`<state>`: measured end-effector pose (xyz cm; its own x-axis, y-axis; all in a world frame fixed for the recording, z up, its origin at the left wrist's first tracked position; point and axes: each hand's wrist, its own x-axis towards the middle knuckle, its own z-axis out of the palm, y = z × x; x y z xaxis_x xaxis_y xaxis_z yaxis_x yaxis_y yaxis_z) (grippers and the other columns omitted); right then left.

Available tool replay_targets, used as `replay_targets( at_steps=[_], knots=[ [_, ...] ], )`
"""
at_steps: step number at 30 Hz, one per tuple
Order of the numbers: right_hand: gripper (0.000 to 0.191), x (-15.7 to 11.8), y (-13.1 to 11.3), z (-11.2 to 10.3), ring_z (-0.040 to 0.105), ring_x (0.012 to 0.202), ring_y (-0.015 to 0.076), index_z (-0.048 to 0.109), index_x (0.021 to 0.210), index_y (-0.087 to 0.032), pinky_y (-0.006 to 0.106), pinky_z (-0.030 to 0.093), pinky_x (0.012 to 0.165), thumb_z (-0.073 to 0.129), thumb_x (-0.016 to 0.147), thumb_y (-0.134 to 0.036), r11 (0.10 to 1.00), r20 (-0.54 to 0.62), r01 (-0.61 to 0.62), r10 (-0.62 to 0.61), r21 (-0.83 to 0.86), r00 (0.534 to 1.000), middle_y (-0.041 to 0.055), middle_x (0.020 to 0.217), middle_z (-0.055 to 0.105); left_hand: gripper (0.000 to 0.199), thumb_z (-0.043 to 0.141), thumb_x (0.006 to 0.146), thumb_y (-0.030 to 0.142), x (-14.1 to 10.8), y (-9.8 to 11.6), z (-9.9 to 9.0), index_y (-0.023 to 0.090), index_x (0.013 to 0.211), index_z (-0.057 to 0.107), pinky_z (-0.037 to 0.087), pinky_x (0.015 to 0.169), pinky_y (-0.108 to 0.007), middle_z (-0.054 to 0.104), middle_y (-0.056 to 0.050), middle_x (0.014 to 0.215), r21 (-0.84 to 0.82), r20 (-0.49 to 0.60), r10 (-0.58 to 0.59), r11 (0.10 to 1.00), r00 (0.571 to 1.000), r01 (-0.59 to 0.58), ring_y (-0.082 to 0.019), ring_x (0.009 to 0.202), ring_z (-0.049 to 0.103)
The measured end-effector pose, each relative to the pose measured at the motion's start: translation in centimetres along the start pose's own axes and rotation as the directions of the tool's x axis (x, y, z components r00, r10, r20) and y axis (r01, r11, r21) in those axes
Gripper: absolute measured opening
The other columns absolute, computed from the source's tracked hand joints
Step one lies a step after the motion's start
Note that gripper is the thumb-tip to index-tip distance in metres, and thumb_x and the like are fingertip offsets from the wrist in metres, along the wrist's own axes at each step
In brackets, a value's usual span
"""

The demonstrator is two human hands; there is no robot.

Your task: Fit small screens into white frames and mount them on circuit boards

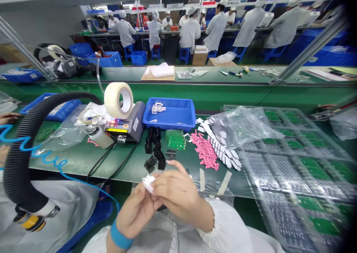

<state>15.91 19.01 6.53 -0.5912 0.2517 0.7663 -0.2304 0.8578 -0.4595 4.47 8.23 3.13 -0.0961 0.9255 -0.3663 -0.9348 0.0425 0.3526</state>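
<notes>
The white piece (148, 183) is partly hidden by the fingers (170, 180) of both hands, so its full shape cannot be told; a dark object (161, 207) beneath the hands shows only as a sliver; the black parts (154, 149) are too small to identify; the clear tray (301, 178) of green boards runs off the right edge; another hand (8, 118) is cut off at the left edge.

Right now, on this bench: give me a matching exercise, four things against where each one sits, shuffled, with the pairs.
Things:
1 white piece
2 tape roll
3 pink strips
4 blue tray

Places:
A on top of the grey machine
B beside the grey machine
C held between left hand and right hand
D scattered on the green bench

Pairs: 1C, 2A, 3D, 4B
</notes>
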Motion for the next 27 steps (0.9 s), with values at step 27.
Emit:
replay_targets(
  at_steps=[27],
  knots=[
    [0.025,-0.8,8.4,-4.2,0.061,0.053,0.0174,0.059,0.072,-0.022,0.027,0.049,0.048,0.068,0.069,-0.045,0.534,-0.085,-0.831,0.845,0.157,0.527,0.0045,0.075,0.068,0.03,0.053,0.086,0.028,1.6,2.5,0.5,0.008,0.106,0.062,0.054,0.057,-0.021,0.072,-0.013,0.079,0.117,0.03,0.009,0.993,0.999,-0.013,-0.019,0.071,0.071]
  ],
)
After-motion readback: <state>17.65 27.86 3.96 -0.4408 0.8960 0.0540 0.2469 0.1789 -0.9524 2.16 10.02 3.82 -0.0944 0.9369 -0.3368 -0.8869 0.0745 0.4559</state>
